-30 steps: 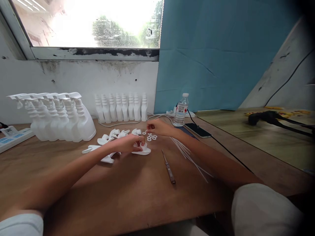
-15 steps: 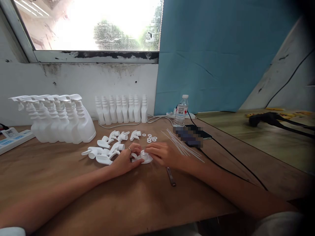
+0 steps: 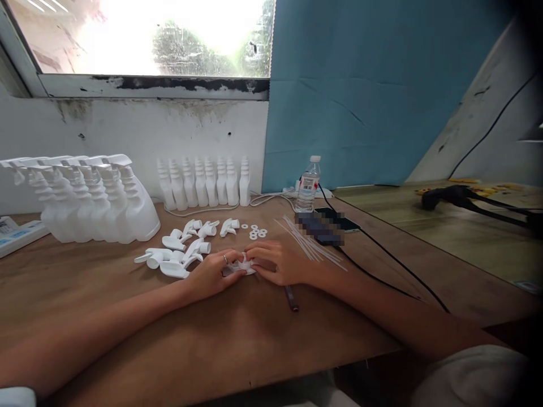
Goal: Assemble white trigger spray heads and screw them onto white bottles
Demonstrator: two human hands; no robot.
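Observation:
Both hands meet over one white spray head (image 3: 245,264) on the brown table. My left hand (image 3: 218,273), with a ring on one finger, grips its left side. My right hand (image 3: 278,263) has its fingers closed on the right side of the same piece, and the fingers hide much of it. Several loose white spray heads (image 3: 173,268) lie to the left and behind my left hand. Small white washers (image 3: 254,232) lie behind the hands. To the right are thin white tubes (image 3: 309,243), partly behind my right forearm. A dark pen-like tool (image 3: 292,299) lies below my right wrist.
Large white bottles (image 3: 97,203) stand at the left, beside a power strip (image 3: 21,238). Slim white bottles (image 3: 209,183) line the wall. A water bottle (image 3: 307,186), a phone (image 3: 350,223) and black cables (image 3: 399,260) are at the right. The table's front edge (image 3: 314,376) runs below.
The view has shifted slightly, so everything sits a little higher and farther left. The fingers of my right hand have closed in over the spray head and cover more of it.

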